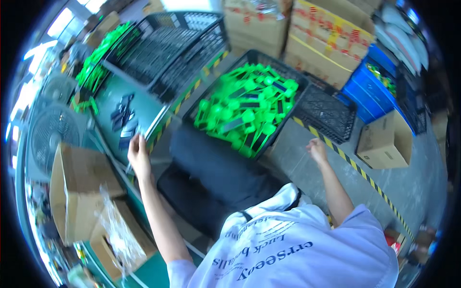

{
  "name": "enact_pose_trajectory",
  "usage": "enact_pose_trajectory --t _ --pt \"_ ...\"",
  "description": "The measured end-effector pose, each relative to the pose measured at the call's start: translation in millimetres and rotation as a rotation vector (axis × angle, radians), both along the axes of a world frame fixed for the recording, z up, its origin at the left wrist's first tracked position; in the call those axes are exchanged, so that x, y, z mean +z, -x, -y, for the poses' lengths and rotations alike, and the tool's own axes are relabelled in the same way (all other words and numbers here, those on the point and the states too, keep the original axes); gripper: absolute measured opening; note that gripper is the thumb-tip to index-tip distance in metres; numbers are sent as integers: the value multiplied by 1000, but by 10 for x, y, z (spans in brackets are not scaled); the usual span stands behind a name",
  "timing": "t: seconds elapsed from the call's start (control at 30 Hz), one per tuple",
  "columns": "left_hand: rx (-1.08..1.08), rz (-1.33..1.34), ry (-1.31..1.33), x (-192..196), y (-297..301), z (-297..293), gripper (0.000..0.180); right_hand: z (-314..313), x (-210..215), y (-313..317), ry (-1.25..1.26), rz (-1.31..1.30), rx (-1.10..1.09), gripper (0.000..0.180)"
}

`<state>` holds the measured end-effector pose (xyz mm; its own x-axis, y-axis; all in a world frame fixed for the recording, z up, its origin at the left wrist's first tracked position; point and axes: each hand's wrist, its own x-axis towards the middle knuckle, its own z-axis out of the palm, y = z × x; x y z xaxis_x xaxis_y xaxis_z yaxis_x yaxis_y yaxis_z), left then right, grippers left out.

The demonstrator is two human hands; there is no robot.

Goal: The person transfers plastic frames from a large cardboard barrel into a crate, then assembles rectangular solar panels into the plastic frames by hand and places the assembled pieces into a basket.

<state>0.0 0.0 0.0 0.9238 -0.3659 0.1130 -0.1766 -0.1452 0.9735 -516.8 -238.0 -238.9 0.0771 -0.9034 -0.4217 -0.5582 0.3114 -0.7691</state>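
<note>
My left hand (139, 154) is raised at the edge of the green workbench (139, 101), its fingers drawn together in a pinch. Whatever may be between them is too small to make out. Just beyond the fingertips lie several dark flat pieces (124, 115) on the bench. Off to the right, my right hand (317, 150) hangs over the floor with its fingers loosely bent and apart, and nothing shows in it. Between and beyond my hands stands a black plastic crate (192, 113), heaped with bright green plastic parts (240, 103) that carry dark panels.
Black crates (168, 48) stand at the far left, near more green parts (103, 53). A fan (55, 137) and open cardboard boxes (89, 192) sit at left. Rightward are a black crate (326, 110), blue bin (372, 91), carton (384, 141) and striped floor tape (355, 165).
</note>
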Motion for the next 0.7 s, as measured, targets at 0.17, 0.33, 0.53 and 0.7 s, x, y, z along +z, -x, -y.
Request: enact_pose_trajectory --t 0.17,0.33,0.53,0.7 --pt "283 -107 -43 -861 -13 -439 26 228 778 36 -18 232 48 21" --pt "337 -145 -382 -1512 -228 -382 30 1330 1886 632 216 510 37 28" --pt "-21 42 -524 -1652 19 227 44 2050 3758 982 933 -631 535 25" --pt "-494 481 -672 -1919 663 487 48 2392 3384 913 1074 -588 421 29"
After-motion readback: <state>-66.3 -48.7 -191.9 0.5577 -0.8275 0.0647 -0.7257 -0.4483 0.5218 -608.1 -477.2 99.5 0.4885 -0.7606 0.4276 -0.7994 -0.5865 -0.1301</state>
